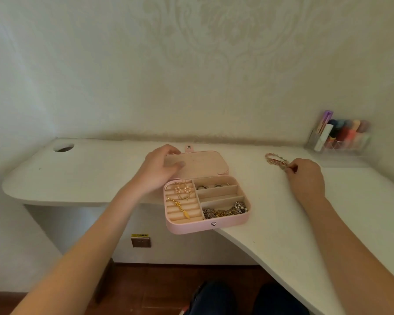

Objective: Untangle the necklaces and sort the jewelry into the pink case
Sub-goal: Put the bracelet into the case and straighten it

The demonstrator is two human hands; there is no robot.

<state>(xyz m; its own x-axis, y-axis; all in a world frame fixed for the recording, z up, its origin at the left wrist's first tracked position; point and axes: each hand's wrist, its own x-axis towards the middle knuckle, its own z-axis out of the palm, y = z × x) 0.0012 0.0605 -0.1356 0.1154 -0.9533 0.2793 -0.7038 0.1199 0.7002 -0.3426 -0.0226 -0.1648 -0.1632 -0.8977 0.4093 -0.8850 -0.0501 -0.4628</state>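
Two bare hands work at a white desk: the left hand grips the raised lid of the open, pink rectangular jewelry case, while the right hand pinches a pink-and-gold beaded chain lying well right of the case. The case overhangs the desk's curved edge — a push on the lid could tip it, spilling the tangled silver and gold chains from its front-right compartment.
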